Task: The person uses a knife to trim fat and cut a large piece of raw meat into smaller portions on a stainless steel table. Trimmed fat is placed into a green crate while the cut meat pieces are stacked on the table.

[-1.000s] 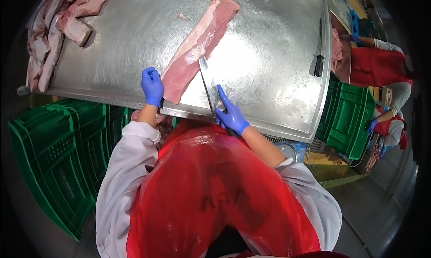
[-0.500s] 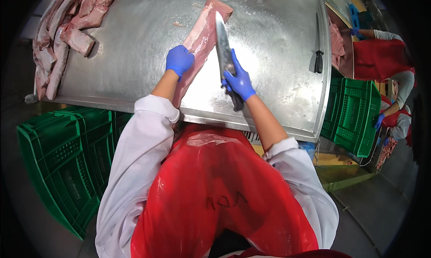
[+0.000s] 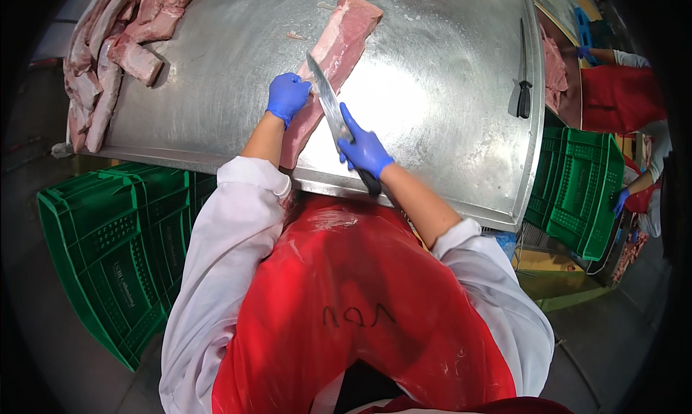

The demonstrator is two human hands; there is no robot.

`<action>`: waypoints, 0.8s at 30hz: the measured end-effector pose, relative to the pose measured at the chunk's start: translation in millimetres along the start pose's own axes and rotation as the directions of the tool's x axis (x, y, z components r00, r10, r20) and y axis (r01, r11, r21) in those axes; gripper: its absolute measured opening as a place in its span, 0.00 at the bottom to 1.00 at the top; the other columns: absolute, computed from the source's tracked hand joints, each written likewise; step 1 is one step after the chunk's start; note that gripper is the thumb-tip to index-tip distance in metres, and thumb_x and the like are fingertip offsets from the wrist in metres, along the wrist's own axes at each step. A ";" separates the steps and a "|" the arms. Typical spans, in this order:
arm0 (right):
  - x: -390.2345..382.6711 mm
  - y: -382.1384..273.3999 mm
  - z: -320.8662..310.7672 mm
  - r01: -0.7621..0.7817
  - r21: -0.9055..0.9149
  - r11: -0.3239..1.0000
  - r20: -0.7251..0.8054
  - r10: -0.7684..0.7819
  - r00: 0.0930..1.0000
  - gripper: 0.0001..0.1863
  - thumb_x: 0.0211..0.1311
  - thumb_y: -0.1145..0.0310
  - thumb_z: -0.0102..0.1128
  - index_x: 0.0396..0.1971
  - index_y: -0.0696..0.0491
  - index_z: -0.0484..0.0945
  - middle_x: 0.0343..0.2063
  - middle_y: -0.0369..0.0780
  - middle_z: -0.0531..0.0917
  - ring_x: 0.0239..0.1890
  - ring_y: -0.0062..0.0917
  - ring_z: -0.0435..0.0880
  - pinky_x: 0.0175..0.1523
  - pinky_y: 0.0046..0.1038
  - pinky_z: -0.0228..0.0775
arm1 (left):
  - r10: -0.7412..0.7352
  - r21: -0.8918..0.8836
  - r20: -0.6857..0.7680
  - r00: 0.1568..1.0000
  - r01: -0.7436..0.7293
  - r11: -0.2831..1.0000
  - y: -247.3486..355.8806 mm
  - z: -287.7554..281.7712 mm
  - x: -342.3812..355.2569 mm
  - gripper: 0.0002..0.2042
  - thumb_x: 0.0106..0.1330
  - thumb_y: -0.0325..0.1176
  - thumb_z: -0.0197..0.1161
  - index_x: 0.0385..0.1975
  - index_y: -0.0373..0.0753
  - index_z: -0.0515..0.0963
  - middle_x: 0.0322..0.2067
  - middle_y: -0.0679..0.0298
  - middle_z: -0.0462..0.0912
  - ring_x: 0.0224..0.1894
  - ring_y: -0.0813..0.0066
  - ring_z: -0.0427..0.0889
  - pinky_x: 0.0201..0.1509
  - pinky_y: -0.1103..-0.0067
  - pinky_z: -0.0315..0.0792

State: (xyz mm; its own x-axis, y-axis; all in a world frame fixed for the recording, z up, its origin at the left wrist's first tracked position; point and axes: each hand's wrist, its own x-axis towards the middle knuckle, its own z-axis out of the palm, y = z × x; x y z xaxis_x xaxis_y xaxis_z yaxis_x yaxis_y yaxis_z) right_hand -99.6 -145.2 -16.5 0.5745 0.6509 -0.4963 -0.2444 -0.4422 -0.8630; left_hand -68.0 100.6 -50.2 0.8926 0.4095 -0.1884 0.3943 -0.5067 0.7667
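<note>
A long pale-pink piece of meat (image 3: pixel 343 43) lies lengthwise on the steel table, its near end by the front edge. My left hand (image 3: pixel 288 97), in a blue glove, is closed at the meat's left edge, gripping it about midway along. In my blue-gloved right hand (image 3: pixel 366 152) is a long knife (image 3: pixel 326 93) with a black handle. Its blade slants up and left across the meat, with the tip close to my left hand. Whether the edge is into the meat, I cannot tell.
Trimmed meat strips (image 3: pixel 108 57) are heaped at the table's far left. Another black-handled knife (image 3: pixel 523 97) rests near the right rim of the steel table (image 3: pixel 238 25). Green crates (image 3: pixel 108 248) stand below left, and another crate (image 3: pixel 577 190) at right, near people in red aprons.
My right hand has drawn the knife left and nearer, so the blade now crosses the meat instead of lying along its right side. My left hand keeps its hold. The view has shifted slightly.
</note>
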 end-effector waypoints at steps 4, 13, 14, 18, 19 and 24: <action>-53.7 37.9 2.2 0.085 -0.206 0.975 0.051 -0.076 0.996 0.43 0.69 0.71 0.49 0.77 0.34 0.37 0.22 0.43 0.83 0.17 0.26 0.81 0.30 0.29 0.79 | -0.057 -0.260 -0.052 0.997 0.042 0.965 9.4 -6.3 -8.1 0.10 0.55 0.34 0.65 0.20 0.32 0.79 0.19 0.57 0.82 0.21 0.71 0.78 0.28 0.72 0.73; -8.3 -18.2 -28.6 0.011 0.016 1.000 -0.085 -0.010 0.996 0.42 0.68 0.73 0.52 0.77 0.36 0.42 0.21 0.39 0.83 0.15 0.19 0.78 0.26 0.26 0.77 | -0.124 -0.333 -0.058 0.991 0.098 0.938 -1.9 -27.4 -12.3 0.08 0.56 0.32 0.64 0.20 0.34 0.78 0.18 0.64 0.79 0.22 0.80 0.74 0.27 0.77 0.69; 19.6 -27.7 -29.0 0.066 0.044 0.997 -0.079 -0.062 0.995 0.42 0.68 0.73 0.51 0.77 0.36 0.42 0.22 0.41 0.83 0.17 0.21 0.80 0.25 0.26 0.78 | -0.107 -0.328 -0.056 0.993 0.083 0.941 4.0 -26.7 -13.3 0.08 0.56 0.32 0.65 0.20 0.34 0.78 0.18 0.64 0.79 0.22 0.79 0.74 0.27 0.77 0.69; 84.8 -52.6 -17.9 0.058 0.015 0.998 -0.063 -0.057 0.996 0.42 0.69 0.71 0.50 0.77 0.33 0.40 0.23 0.43 0.82 0.20 0.23 0.82 0.25 0.27 0.79 | -0.074 -0.213 -0.024 0.997 0.067 0.975 24.2 -28.6 -16.1 0.07 0.57 0.31 0.64 0.23 0.34 0.80 0.20 0.67 0.79 0.23 0.81 0.73 0.28 0.79 0.68; 81.5 -49.7 -14.8 0.038 0.019 0.999 -0.043 -0.037 0.998 0.42 0.70 0.70 0.49 0.77 0.33 0.40 0.23 0.42 0.82 0.20 0.24 0.82 0.25 0.27 0.78 | -0.070 -0.158 -0.006 0.998 0.068 0.985 26.8 -30.7 -15.9 0.06 0.58 0.30 0.64 0.25 0.34 0.81 0.22 0.69 0.78 0.24 0.82 0.72 0.28 0.80 0.68; -5.3 -11.9 -3.7 -0.047 -0.153 0.987 0.147 0.070 0.987 0.40 0.72 0.68 0.48 0.77 0.33 0.39 0.21 0.41 0.82 0.19 0.24 0.81 0.30 0.27 0.79 | -0.083 -0.294 -0.100 0.992 0.050 0.954 2.0 -41.8 -17.9 0.09 0.57 0.33 0.66 0.24 0.33 0.81 0.20 0.65 0.80 0.23 0.77 0.76 0.28 0.76 0.71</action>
State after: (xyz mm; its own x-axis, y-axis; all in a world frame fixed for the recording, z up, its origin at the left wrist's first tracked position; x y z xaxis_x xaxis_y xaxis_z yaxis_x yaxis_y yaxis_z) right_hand -96.8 -145.7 -3.2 0.4346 0.7022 -0.5639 -0.1491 -0.5614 -0.8140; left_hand -92.3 124.0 -19.6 0.8307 0.5237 -0.1888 0.3566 -0.2402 0.9029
